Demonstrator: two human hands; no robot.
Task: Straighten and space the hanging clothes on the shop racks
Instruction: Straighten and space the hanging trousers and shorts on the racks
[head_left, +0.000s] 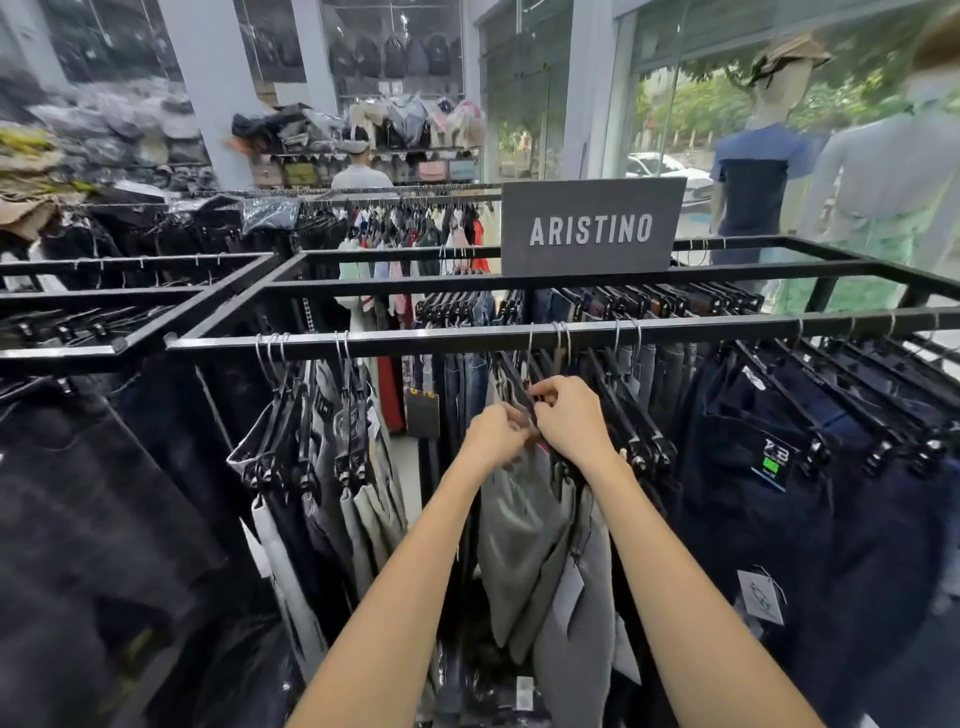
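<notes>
Grey trousers (519, 530) on a black clip hanger (515, 380) are held below the near rail (415, 339), mid-rack; the left grip (496, 434) and right grip (571, 421) are both closed on the hanger's near end, its long axis running far-to-near, right grip higher.

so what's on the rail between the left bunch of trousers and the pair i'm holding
Head view: that stretch of front rail is bare of hooks; jeans hanging behind show through the gap.

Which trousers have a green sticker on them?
The dark navy pair on the right, at the front of its bunch. Its label has a bright green patch.
</notes>
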